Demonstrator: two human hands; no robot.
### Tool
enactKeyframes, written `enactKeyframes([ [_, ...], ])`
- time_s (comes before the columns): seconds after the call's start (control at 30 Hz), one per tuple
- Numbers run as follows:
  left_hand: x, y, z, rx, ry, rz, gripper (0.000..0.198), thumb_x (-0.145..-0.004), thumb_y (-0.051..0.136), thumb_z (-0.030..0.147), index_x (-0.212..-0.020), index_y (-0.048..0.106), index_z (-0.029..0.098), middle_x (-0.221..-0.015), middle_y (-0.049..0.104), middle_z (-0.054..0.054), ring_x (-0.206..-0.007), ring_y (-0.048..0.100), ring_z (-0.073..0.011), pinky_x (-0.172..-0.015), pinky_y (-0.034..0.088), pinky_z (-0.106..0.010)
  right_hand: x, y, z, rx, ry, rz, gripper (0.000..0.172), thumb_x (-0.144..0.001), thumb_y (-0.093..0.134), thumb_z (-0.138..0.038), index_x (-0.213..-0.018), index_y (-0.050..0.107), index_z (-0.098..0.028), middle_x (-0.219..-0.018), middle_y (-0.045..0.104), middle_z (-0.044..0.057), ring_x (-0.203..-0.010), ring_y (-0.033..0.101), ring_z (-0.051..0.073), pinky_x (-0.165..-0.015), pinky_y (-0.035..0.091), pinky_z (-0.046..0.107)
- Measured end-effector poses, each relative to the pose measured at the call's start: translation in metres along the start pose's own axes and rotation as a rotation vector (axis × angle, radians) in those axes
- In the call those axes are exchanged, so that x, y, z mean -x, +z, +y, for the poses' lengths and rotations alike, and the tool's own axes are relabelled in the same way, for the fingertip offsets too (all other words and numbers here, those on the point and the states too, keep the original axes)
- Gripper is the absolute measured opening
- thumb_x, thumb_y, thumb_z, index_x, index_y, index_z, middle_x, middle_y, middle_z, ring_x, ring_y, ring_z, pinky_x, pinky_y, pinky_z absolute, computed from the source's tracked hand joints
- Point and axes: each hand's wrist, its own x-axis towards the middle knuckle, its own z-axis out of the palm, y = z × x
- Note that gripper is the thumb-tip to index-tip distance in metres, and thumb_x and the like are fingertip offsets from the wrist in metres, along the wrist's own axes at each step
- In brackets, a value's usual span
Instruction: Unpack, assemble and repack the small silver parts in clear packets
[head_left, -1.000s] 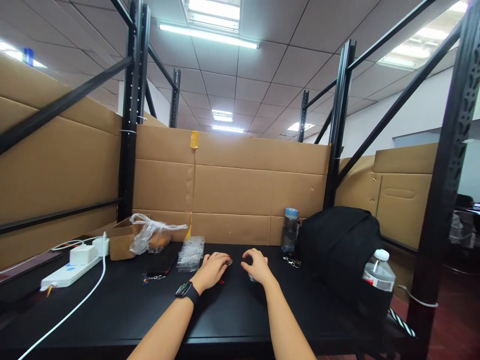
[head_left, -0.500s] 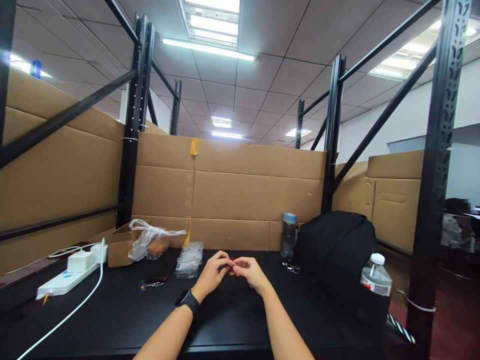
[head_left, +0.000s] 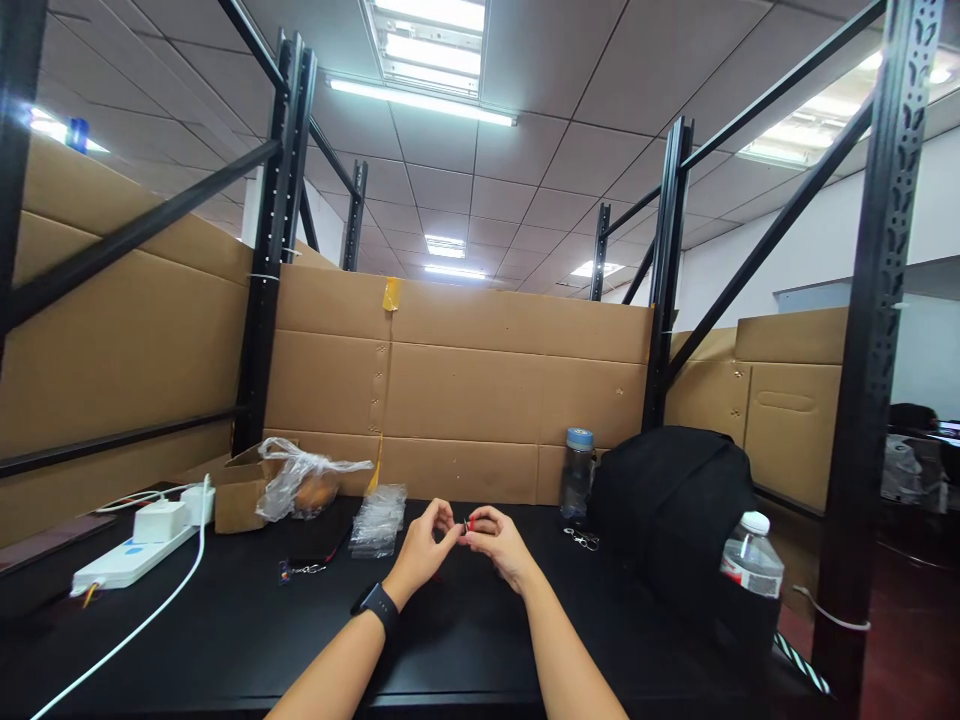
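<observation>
Above the middle of the black table (head_left: pixel 465 640), my two hands meet at the fingertips around a small red thing (head_left: pixel 471 523), too small to name. My right hand (head_left: pixel 501 545) pinches it between thumb and fingers. My left hand (head_left: pixel 427 545), with a dark watch (head_left: pixel 376 606) on the wrist, has its fingers curled and its thumb reaching the red piece; what lies in its fingertips is hidden. To the left of my left hand are a stack of clear plastic bags (head_left: pixel 379 520) and a small chain (head_left: pixel 307 568) on the table.
A power strip (head_left: pixel 135 560) with a white cable lies at left, near a cardboard box (head_left: pixel 238 500) and a tied plastic bag (head_left: pixel 311 490). At right stand a blue-lidded bottle (head_left: pixel 577 475), metal clasps (head_left: pixel 582 539) and a black backpack (head_left: pixel 675 500) holding a water bottle (head_left: pixel 752 555).
My left fingers have lifted and spread slightly from the thumb, and my right fingers have shifted, showing more of the red thing. Both hands stay in the same place.
</observation>
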Motion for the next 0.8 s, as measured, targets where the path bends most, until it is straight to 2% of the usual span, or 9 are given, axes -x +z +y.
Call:
enactKeyframes([
  [0.13, 0.002, 0.000, 0.007, 0.097, 0.034, -0.119, 0.011, -0.088, 0.059, 0.029, -0.093, 0.061, 0.020, -0.089, 0.071, -0.002, -0.082, 0.068, -0.0162, -0.078, 0.052, -0.027, 0.002, 0.001, -0.002, 0.028, -0.013, -0.006, 0.060, -0.055, 0.095, -0.037, -0.104, 0.065, -0.020, -0.096, 0.076, 0.006, -0.084, 0.074, 0.022, -0.084, 0.054, 0.037],
  [0.23, 0.002, 0.001, 0.007, 0.131, 0.005, -0.100, 0.011, -0.082, 0.062, 0.027, -0.085, 0.064, 0.017, -0.082, 0.071, -0.003, -0.078, 0.067, -0.0163, -0.074, 0.051, -0.026, 0.004, 0.005, -0.006, 0.057, -0.015, -0.052, 0.057, -0.057, 0.094, -0.036, -0.104, 0.067, -0.019, -0.094, 0.076, 0.006, -0.086, 0.073, 0.023, -0.090, 0.053, 0.040],
  [0.37, -0.001, 0.001, 0.002, 0.045, -0.058, -0.073, 0.012, -0.075, 0.061, 0.022, -0.079, 0.071, 0.016, -0.075, 0.072, -0.003, -0.071, 0.065, -0.0162, -0.069, 0.048, -0.025, 0.000, 0.004, -0.008, 0.116, -0.068, -0.061, 0.053, -0.060, 0.091, -0.032, -0.107, 0.069, -0.020, -0.093, 0.074, 0.005, -0.083, 0.071, 0.021, -0.086, 0.054, 0.038],
  [0.47, -0.003, -0.007, -0.007, -0.142, -0.087, -0.072, 0.019, -0.073, 0.057, 0.018, -0.078, 0.075, 0.017, -0.073, 0.072, -0.002, -0.069, 0.065, -0.0168, -0.070, 0.047, -0.026, -0.004, -0.010, -0.008, 0.287, -0.132, 0.072, 0.048, -0.059, 0.084, -0.022, -0.105, 0.070, -0.020, -0.096, 0.073, 0.005, -0.083, 0.069, 0.020, -0.077, 0.055, 0.034],
  [0.57, -0.003, -0.023, -0.026, -0.352, -0.109, -0.127, 0.022, -0.072, 0.055, 0.017, -0.078, 0.077, 0.017, -0.077, 0.074, -0.004, -0.074, 0.066, -0.0180, -0.071, 0.045, -0.026, 0.001, -0.032, -0.010, 0.647, -0.149, 0.205, 0.044, -0.056, 0.075, -0.010, -0.099, 0.073, -0.019, -0.095, 0.072, 0.005, -0.083, 0.066, 0.020, -0.074, 0.053, 0.031],
  [0.67, 0.000, -0.041, -0.047, -0.431, -0.193, -0.305, 0.027, -0.070, 0.055, 0.015, -0.082, 0.079, 0.017, -0.078, 0.076, -0.004, -0.076, 0.067, -0.0184, -0.070, 0.045, -0.026, 0.010, -0.050, -0.010, 0.915, -0.031, 0.158, 0.040, -0.052, 0.074, -0.006, -0.091, 0.077, -0.017, -0.089, 0.073, 0.005, -0.081, 0.066, 0.020, -0.077, 0.052, 0.030],
  [0.73, 0.002, -0.049, -0.057, -0.417, -0.220, -0.392, 0.029, -0.070, 0.055, 0.014, -0.084, 0.080, 0.017, -0.080, 0.077, -0.004, -0.077, 0.068, -0.0186, -0.072, 0.046, -0.026, 0.014, -0.059, -0.008, 0.948, 0.051, 0.089, 0.040, -0.051, 0.075, -0.005, -0.088, 0.078, -0.017, -0.088, 0.074, 0.005, -0.081, 0.066, 0.020, -0.076, 0.051, 0.029],
  [0.8, 0.004, -0.052, -0.061, -0.395, -0.207, -0.404, 0.028, -0.074, 0.055, 0.019, -0.087, 0.080, 0.019, -0.086, 0.077, -0.004, -0.082, 0.068, -0.0193, -0.077, 0.047, -0.027, 0.014, -0.065, -0.002, 0.916, 0.110, 0.041, 0.038, -0.051, 0.075, -0.005, -0.087, 0.077, -0.017, -0.086, 0.074, 0.004, -0.081, 0.066, 0.019, -0.074, 0.050, 0.027],
])
